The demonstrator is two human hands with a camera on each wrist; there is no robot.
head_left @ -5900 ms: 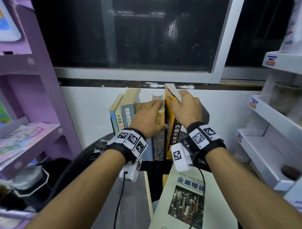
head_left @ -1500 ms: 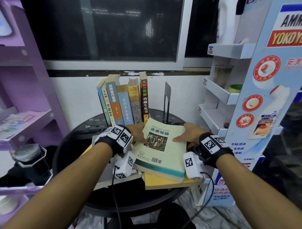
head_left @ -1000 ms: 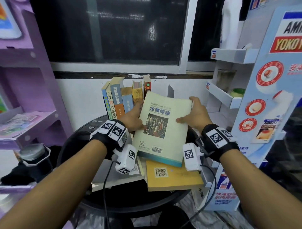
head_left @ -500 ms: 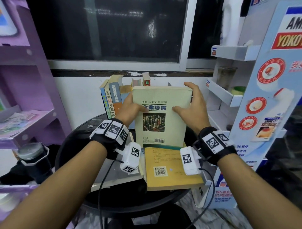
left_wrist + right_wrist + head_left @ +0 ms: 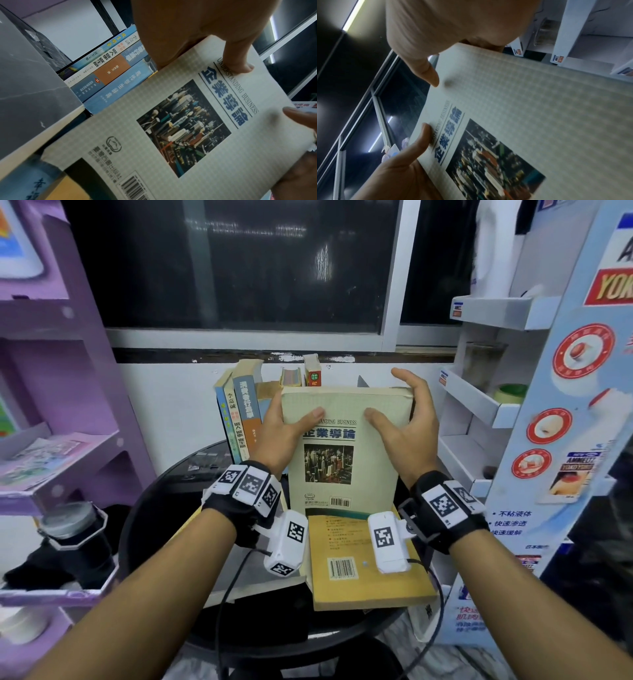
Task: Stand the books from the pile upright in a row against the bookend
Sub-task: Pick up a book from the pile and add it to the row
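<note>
I hold the large pale-green paperback book with a city photograph on its cover [image 5: 344, 446] upright between my two hands, its cover facing me. My left hand [image 5: 281, 433] grips the left edge, the thumb [image 5: 238, 59] pressing on the cover and the other fingers behind, so that the book does not tip. My right hand [image 5: 404, 422] takes the top right corner, thumb on the cover and fingers curled over the upper edge, to steer it. The book is in front of the row of standing books [image 5: 239, 412] at the back of the round black table [image 5: 154, 508]; the dark metal bookend [image 5: 362, 381] shows only a tip behind it. I think the book must next turn sideways into the row. Two books remain flat in the pile, a yellow paperback with a barcode [image 5: 363, 573] and a grey one [image 5: 260, 580].
</note>
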